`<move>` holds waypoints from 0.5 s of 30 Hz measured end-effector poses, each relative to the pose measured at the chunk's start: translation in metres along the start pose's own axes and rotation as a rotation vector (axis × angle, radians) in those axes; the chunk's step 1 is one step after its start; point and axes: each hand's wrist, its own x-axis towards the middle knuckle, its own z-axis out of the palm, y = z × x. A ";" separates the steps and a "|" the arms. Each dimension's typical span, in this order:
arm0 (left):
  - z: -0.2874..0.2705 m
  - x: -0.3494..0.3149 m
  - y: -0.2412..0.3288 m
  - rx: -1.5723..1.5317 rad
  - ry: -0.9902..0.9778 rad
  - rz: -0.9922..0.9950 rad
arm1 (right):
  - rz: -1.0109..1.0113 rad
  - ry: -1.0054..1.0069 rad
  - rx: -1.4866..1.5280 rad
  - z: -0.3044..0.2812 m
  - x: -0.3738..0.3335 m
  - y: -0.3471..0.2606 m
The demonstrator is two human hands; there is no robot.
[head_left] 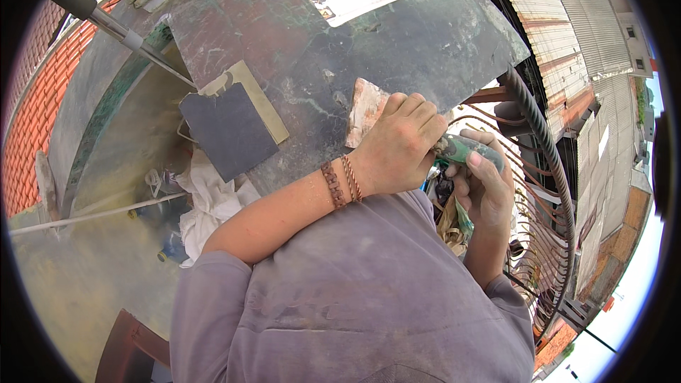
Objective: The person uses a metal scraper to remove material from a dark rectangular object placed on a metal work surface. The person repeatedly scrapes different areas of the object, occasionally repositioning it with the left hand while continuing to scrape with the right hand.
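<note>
Two hands [404, 145] [491, 188] meet on one green object [462, 148] near one pinkish block [364, 108].

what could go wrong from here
The green object in the right hand seems to be past the edge of the table, so a slip might drop it near the railing. The left hand is right by the pale block and could nudge it. The dark sheet seems to overhang the table's left edge, so a bump may tip it off.

A mottled green, elongated piece [462, 147] with a brownish, rough left end lies slightly slanted in the right fingers [478, 164].
</note>
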 end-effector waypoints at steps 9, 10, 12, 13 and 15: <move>-0.056 -0.014 0.020 0.304 0.161 -0.304 | -0.323 -0.256 0.281 0.100 0.146 -0.021; -0.068 -0.029 0.020 0.432 0.170 -0.386 | -0.288 -0.276 0.229 0.113 0.161 -0.029; -0.085 -0.065 0.015 0.629 0.239 -0.554 | -0.227 -0.303 0.129 0.134 0.199 -0.032; -0.089 -0.082 0.014 0.699 0.304 -0.639 | -0.187 -0.333 0.065 0.144 0.215 -0.029; -0.091 -0.110 0.018 0.769 0.396 -0.780 | -0.113 -0.402 -0.074 0.166 0.241 -0.013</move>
